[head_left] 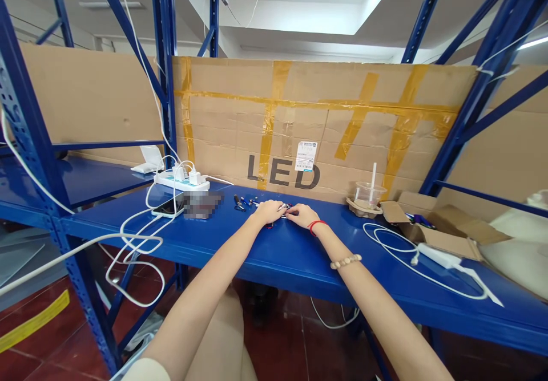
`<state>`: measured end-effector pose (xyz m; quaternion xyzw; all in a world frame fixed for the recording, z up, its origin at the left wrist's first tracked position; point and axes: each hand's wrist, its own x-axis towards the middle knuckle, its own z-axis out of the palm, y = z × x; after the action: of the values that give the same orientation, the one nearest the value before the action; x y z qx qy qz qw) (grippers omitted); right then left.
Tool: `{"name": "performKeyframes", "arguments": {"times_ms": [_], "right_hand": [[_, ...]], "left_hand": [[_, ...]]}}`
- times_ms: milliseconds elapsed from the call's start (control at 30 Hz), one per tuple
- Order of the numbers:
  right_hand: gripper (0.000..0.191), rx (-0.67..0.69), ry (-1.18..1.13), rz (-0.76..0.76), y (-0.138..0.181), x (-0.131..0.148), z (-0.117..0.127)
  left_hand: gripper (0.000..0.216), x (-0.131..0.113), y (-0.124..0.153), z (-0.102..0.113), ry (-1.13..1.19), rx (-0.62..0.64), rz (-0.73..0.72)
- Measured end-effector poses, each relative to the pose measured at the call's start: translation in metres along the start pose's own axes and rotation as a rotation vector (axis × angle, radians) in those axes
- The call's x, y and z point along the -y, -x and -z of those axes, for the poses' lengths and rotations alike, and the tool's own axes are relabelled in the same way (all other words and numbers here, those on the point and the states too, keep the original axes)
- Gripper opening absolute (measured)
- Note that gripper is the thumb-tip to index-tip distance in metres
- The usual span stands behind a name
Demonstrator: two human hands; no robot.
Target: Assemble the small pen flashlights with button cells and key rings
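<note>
My left hand rests over the blue tabletop with its fingers bent and closed. Opposite it, my right hand is closed too, thumb and fingertips pinched together, with a red cord and a beaded bracelet on that arm. The fingertips almost meet around small shiny and dark pieces, mostly hidden and too small to name. A bit of red shows below the left hand. Just left of that hand lie several small black, blue and silver items, whose kind I cannot tell.
A white power strip with plugs and looping white cables stands at the left, near a phone. At the right are a plastic cup with a straw, an open cardboard box and a white cable. Taped cardboard stands behind.
</note>
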<state>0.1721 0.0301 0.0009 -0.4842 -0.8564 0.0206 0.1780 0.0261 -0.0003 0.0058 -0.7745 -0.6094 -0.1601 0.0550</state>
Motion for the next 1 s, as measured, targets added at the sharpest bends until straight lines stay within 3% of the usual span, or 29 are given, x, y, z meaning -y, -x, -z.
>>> {"name": "performKeyframes", "arguments": {"times_ms": [300, 433, 600, 1000], "right_hand": [[0.022, -0.039, -0.042, -0.211, 0.002, 0.006, 0.003], [0.026, -0.093, -0.071, -0.235, 0.001, 0.004, 0.004], [0.026, -0.119, -0.107, -0.181, 0.0, 0.001, 0.002], [0.029, -0.036, -0.13, 0.036, -0.003, 0.0, -0.011]], "left_hand": [[0.03, 0.0, -0.002, -0.001, 0.067, 0.0, 0.018], [0.033, 0.003, -0.004, -0.002, 0.144, 0.004, 0.057], [0.038, 0.013, -0.006, -0.005, 0.273, 0.049, 0.075], [0.043, 0.025, -0.019, -0.014, 0.42, 0.151, 0.1]]}}
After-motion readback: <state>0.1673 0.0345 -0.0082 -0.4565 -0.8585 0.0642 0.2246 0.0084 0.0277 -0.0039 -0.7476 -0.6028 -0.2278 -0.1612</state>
